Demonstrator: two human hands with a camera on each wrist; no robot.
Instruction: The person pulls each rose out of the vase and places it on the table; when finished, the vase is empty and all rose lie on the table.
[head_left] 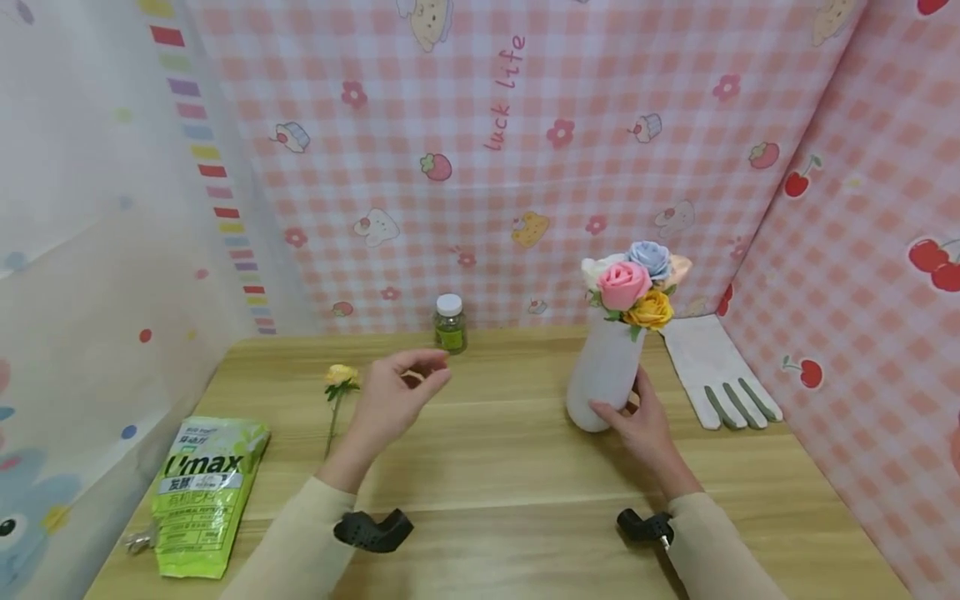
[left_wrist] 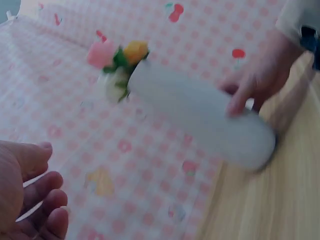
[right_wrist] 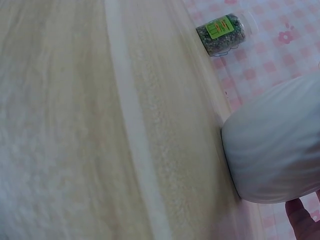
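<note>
A white vase [head_left: 606, 375] with pink, blue, yellow, white and peach artificial roses [head_left: 633, 287] is at the right of the table. My right hand [head_left: 641, 425] holds it low on its right side, thumb across the front. In the right wrist view the ribbed lower part of the vase [right_wrist: 275, 145] shows, with fingertips [right_wrist: 300, 220] at its edge. Whether its base fully rests on the wood cannot be told. My left hand [head_left: 393, 400] hovers over the table, holding nothing, fingers loosely bent. Just left of it lies a single yellow rose [head_left: 341, 375] on a green stem.
A small jar [head_left: 450, 325] with a white cap and dark granules stands at the back by the gingham cloth [head_left: 495, 192]. A green fertilizer bag [head_left: 202, 500] lies at left, a small metallic item [head_left: 138, 542] beside it. White-and-green gloves [head_left: 720, 375] lie at right.
</note>
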